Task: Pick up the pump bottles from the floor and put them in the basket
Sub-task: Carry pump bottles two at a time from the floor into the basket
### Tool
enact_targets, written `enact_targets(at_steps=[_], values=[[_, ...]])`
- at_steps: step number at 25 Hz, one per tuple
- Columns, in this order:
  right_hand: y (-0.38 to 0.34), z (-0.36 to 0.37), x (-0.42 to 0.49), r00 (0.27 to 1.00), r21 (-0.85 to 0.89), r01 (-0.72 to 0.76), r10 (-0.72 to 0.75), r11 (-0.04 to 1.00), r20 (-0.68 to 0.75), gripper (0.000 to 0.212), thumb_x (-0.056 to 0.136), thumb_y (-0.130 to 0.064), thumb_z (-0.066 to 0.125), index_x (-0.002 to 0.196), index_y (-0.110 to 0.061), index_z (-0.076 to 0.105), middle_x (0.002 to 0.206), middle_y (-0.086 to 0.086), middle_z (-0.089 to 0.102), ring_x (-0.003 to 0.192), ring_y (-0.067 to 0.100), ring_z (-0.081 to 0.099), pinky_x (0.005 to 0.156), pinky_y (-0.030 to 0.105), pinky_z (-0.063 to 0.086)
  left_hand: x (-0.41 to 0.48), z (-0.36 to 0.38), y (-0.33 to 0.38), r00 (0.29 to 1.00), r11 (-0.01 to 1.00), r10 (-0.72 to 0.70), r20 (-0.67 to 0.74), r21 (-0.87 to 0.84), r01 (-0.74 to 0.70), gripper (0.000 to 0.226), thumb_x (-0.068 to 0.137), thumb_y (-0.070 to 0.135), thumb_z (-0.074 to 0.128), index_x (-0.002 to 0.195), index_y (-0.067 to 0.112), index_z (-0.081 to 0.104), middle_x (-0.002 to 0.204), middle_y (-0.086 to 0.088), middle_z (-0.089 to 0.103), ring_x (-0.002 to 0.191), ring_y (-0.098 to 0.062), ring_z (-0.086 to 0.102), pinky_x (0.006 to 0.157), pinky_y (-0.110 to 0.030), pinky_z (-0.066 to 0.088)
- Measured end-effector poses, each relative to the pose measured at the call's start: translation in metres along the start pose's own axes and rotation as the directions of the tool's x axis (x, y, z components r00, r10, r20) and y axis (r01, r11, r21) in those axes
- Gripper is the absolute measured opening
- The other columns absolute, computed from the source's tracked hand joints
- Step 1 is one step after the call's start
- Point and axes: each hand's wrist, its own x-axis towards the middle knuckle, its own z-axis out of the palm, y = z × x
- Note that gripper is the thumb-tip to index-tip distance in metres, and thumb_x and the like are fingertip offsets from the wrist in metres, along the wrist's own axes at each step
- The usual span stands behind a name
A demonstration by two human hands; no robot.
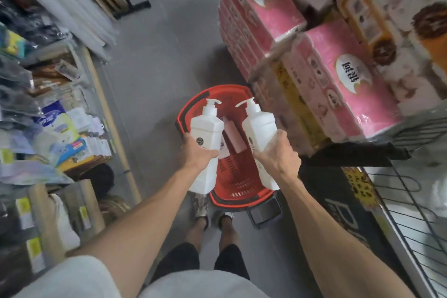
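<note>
A red plastic basket point(238, 195) stands on the grey floor just ahead of my feet. My left hand point(197, 151) grips a white pump bottle point(206, 129) around its middle, held above the basket's left rim. My right hand point(278, 152) grips a second white pump bottle point(258, 126) above the basket's right side. Both bottles point their pump heads away from me. A pink box point(232, 135) lies inside the basket between the two bottles.
Stacked pink tissue packs point(338, 75) fill a display on the right, close to the basket. Wire shelving point(411, 213) runs along the right. Cluttered shelves of packaged goods point(48, 116) line the left. The grey aisle floor point(164, 55) stretches ahead.
</note>
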Motion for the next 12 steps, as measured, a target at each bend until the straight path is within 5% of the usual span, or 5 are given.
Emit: enact_targets(at_steps=[3, 5, 9, 12], values=[[0.004, 0.036, 0.035, 1.000, 0.002, -0.007, 0.007, 1.000, -0.003, 0.074, 0.069, -0.058, 0.077, 0.118, -0.023, 0.034, 0.099, -0.007, 0.049, 0.082, 0.022, 0.060, 0.067, 0.037, 0.050, 0.035, 0.033, -0.004, 0.999, 0.998, -0.029, 0.018, -0.048, 0.030, 0.070, 0.067, 0.025, 0.086, 0.118, 0.012, 0.040, 0.107, -0.002, 0.059, 0.090, -0.024, 0.058, 0.062, -0.031, 0.040], [0.008, 0.066, 0.059, 1.000, -0.003, -0.003, 0.003, 1.000, 0.002, 0.075, 0.067, -0.057, 0.079, 0.118, -0.025, 0.034, 0.098, -0.008, 0.049, 0.087, 0.024, 0.066, 0.072, 0.041, 0.056, 0.061, 0.055, -0.010, 0.998, 0.997, -0.060, 0.032, -0.047, 0.061, 0.071, 0.064, 0.027, 0.086, 0.116, 0.015, 0.039, 0.106, -0.002, 0.060, 0.093, -0.026, 0.062, 0.074, -0.037, 0.051], [0.021, 0.119, 0.101, 1.000, -0.009, -0.009, 0.010, 1.000, 0.022, 0.076, 0.069, -0.053, 0.081, 0.123, -0.023, 0.036, 0.102, -0.006, 0.051, 0.095, 0.023, 0.065, 0.074, 0.037, 0.047, 0.108, 0.098, -0.024, 0.993, 0.993, -0.115, 0.035, -0.014, 0.115, 0.072, 0.063, 0.035, 0.085, 0.115, 0.018, 0.037, 0.106, -0.001, 0.060, 0.092, -0.030, 0.064, 0.082, -0.046, 0.056], [0.037, 0.166, 0.136, 0.999, -0.022, 0.008, -0.007, 1.000, 0.044, 0.075, 0.070, -0.050, 0.080, 0.124, -0.022, 0.036, 0.107, -0.004, 0.056, 0.095, 0.025, 0.065, 0.073, 0.036, 0.041, 0.153, 0.133, -0.040, 0.988, 0.988, -0.154, 0.010, -0.011, 0.154, 0.070, 0.065, 0.036, 0.084, 0.112, 0.019, 0.035, 0.104, 0.000, 0.059, 0.087, -0.030, 0.063, 0.075, -0.041, 0.056]])
